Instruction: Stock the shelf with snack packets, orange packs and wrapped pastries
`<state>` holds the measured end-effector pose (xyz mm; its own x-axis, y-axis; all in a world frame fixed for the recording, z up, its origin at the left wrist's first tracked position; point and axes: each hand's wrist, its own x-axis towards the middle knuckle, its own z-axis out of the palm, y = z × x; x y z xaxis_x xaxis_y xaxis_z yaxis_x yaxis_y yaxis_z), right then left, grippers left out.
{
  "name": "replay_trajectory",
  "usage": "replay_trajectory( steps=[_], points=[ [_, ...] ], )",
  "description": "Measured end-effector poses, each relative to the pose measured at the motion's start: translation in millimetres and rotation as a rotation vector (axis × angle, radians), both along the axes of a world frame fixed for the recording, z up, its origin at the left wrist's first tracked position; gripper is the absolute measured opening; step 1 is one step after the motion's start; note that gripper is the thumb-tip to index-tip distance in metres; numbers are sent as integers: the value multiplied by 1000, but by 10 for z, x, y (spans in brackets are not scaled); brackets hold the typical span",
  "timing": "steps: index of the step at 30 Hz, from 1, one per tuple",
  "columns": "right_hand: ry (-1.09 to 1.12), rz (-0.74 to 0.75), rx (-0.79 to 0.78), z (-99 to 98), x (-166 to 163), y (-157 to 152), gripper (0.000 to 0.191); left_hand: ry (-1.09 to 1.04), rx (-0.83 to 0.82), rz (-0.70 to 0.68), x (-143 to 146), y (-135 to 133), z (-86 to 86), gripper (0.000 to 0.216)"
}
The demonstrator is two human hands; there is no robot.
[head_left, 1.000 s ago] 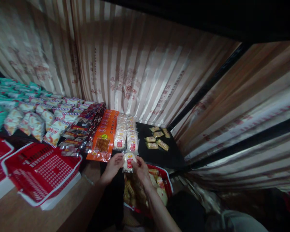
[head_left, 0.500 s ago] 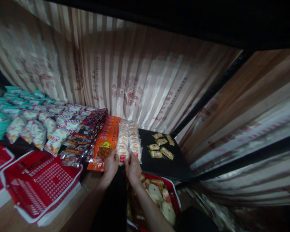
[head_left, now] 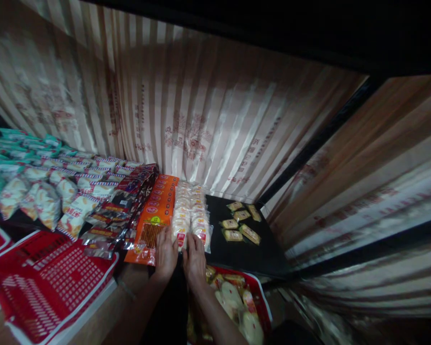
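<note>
Two rows of clear packs of round white crackers (head_left: 181,229) with red and yellow labels run back along the black shelf. At the front end of the left row, my left hand (head_left: 166,253) lies with its fingers stretched forward along the pack's left side. It also covers the right edge of an orange snack packet (head_left: 154,211) showing brown sticks. My right hand (head_left: 194,258) rests at the near right of the same pack, fingers extended over the front of the two rows. Neither hand grips anything that I can see.
Small yellow packets (head_left: 232,235) lie on the black shelf (head_left: 215,256) to the right. Below is a red basket (head_left: 260,290) of mixed snacks. Dark packets (head_left: 124,199), white chip bags (head_left: 77,211) and green bags fill the left. Another red basket (head_left: 57,282) stands lower left.
My fingers have gone from pinching the sides of the front cracker pack to lying flat beside it. The camera view has shifted slightly.
</note>
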<state>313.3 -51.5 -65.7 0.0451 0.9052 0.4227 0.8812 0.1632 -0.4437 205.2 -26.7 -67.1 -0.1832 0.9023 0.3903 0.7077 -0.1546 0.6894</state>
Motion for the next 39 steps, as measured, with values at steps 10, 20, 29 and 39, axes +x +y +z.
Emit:
replay_trajectory(
  steps=[10,20,29,39],
  points=[
    [18,-224,-34,-78,346,95,59,102,-32,-65,176,-39,-184,58],
    [67,-149,4,-179,417,297,56,120,11,-61,199,152,-254,55],
    [-45,-195,39,-243,363,361,58,164,41,-30,253,224,-316,55],
    [-165,-299,-43,-197,310,430,58,165,105,34,317,248,-454,50]
  ],
)
